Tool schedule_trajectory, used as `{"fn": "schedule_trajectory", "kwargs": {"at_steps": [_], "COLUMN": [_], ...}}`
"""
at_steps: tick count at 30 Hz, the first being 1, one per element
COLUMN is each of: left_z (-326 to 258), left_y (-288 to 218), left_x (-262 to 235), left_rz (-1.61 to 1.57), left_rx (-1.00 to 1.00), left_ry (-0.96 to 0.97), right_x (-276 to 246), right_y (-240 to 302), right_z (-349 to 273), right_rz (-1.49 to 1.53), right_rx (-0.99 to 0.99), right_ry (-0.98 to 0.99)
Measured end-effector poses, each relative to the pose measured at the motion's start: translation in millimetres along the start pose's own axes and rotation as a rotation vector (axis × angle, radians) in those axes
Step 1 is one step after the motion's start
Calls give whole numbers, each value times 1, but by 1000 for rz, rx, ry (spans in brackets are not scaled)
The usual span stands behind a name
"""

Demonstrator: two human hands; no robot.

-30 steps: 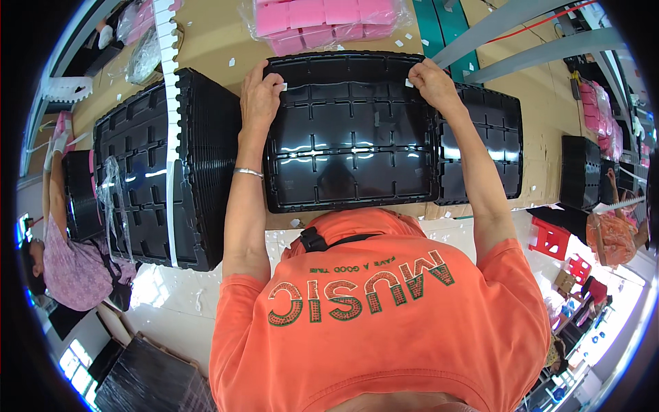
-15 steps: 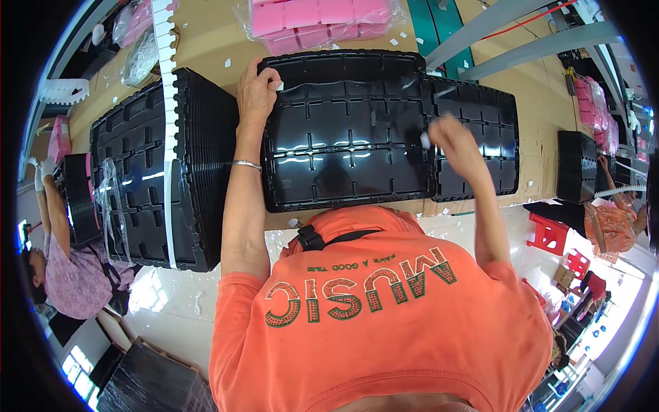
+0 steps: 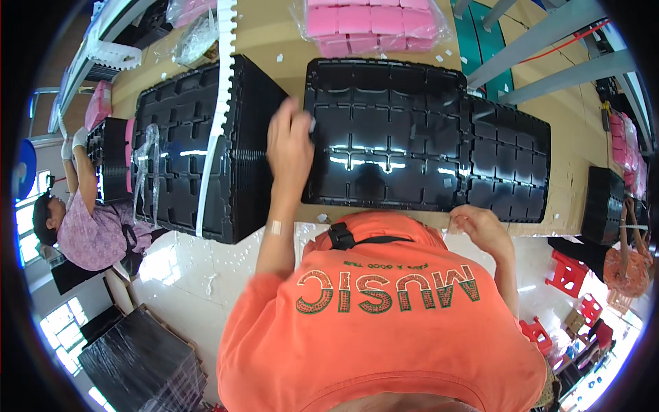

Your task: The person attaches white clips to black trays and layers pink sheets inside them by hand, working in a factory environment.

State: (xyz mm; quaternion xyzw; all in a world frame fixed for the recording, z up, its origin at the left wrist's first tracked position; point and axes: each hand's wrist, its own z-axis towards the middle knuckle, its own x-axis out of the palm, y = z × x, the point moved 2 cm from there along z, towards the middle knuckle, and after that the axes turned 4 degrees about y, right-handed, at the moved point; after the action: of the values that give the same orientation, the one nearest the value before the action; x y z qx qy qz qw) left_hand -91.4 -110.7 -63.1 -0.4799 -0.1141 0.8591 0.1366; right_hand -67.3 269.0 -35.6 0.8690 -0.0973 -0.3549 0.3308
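A large black plastic tray [image 3: 384, 130] with moulded ribs lies flat on the cardboard-covered table in front of me, next to another black tray [image 3: 511, 154] on its right. My left hand [image 3: 290, 141] is at the left edge of the large tray, its fingers smeared by motion. Beside its thumb shows a small white bit [image 3: 312, 126]. At the near edge, by the seam between the trays, is my right hand [image 3: 484, 230] with curled fingers; anything in them is hidden. A pale square scrap [image 3: 448, 182] shows on the large tray.
Left stands a thick stack of black trays [image 3: 182, 158] with a white strip [image 3: 218, 103] across it. Pink foam blocks [image 3: 371, 24] in clear plastic lie at the back. Grey metal bars [image 3: 542, 41] slant in at upper right. Co-workers [image 3: 99, 220] are at both sides.
My left hand has come down from the tray's far left corner along its left edge. My right hand has dropped from above the seam to the near edge. The view has shifted left.
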Motion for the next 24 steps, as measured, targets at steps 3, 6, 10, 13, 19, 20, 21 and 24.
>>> {"fn": "schedule_trajectory", "kwargs": {"at_steps": [3,6,10,13,19,20,21,24], "left_z": [-69,-109,-56,11,122,133,142,161], "left_y": [-23,-27,-35,-20,41,50,56,63], "left_x": [-62,-85,-73,-33,65,79,89,112], "left_rz": [230,252,-70,-156,-269,-273,-227,-134], "left_rx": [-147,-253,-409,-273,-211,-210,-207,-176], "left_ry": [567,760,511,246,15,18,18,43], "right_x": [-27,-61,-101,-139,-170,-168,-164,-155], "right_y": [-4,12,37,47,48,45,41,30], "right_z": [27,82,187,264,347,351,353,356], "right_rz": [-147,-318,-188,-208,-659,-661,-729,-872], "right_rx": [-88,-226,-519,-686,-512,-507,-448,-362], "right_ry": [-217,-550,-944,-1121,-814,-814,-755,-645]}}
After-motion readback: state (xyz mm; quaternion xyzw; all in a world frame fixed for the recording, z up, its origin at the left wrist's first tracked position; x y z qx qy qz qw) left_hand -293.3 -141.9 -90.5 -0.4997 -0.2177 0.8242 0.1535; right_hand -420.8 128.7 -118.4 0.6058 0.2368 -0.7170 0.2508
